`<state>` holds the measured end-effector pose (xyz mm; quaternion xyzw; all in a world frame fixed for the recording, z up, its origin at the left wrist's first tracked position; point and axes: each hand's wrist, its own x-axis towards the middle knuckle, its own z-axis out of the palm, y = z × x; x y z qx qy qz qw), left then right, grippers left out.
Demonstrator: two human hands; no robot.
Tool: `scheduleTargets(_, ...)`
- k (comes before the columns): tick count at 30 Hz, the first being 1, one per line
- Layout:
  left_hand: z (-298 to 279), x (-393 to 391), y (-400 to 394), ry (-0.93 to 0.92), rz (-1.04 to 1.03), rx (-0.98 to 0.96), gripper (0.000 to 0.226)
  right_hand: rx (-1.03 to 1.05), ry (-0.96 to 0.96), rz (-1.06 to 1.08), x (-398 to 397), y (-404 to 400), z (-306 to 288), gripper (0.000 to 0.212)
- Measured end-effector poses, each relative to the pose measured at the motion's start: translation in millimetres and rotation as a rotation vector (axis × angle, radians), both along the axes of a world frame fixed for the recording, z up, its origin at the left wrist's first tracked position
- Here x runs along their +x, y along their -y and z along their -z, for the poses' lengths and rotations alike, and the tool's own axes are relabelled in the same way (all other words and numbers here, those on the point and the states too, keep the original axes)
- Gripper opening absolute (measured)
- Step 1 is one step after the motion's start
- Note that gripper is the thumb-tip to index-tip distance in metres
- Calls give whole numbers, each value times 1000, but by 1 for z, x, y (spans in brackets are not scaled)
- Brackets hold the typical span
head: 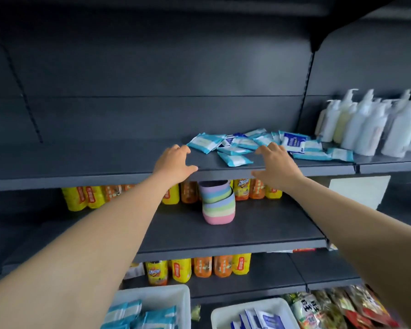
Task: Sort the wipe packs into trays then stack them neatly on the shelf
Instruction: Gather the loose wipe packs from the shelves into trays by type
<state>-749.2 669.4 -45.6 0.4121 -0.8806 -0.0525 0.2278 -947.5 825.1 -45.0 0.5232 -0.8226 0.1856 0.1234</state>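
A loose heap of wipe packs [235, 148] lies on the upper dark shelf [105, 162], most of them light blue and white, with one dark-blue pack [293, 141] among them. My left hand [175, 161] reaches over the shelf's front edge, fingers spread, just left of the heap and holding nothing. My right hand [277, 166] hovers with spread fingers over the heap's right part. Below at the bottom stand two white trays: the left tray [180, 293] holds light-blue packs, the right tray [223, 314] holds dark-blue packs.
White pump bottles [365, 124] stand at the right end of the upper shelf. On the middle shelf are yellow and orange drink bottles [242, 188] and a pastel striped stack of cups [217, 203]. Snack bags [337, 309] lie at bottom right.
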Motion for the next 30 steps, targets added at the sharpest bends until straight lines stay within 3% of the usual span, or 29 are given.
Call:
scheduleTargets(11,-3,-88,87,-35,-105,139,54,64,247,5,-99,91,-2,53)
scheduleTargets(18,12,-128,160,-108,-92,262,55,133,500,57,-126,154,8,39)
scheduleTargets(24,19,-158,215,-149,-57,429,77,165,798,84,-149,195,13,37)
scheduleTargets(30,30,-176,258,-190,-7,655,92,210,942,128,-162,209,9,53)
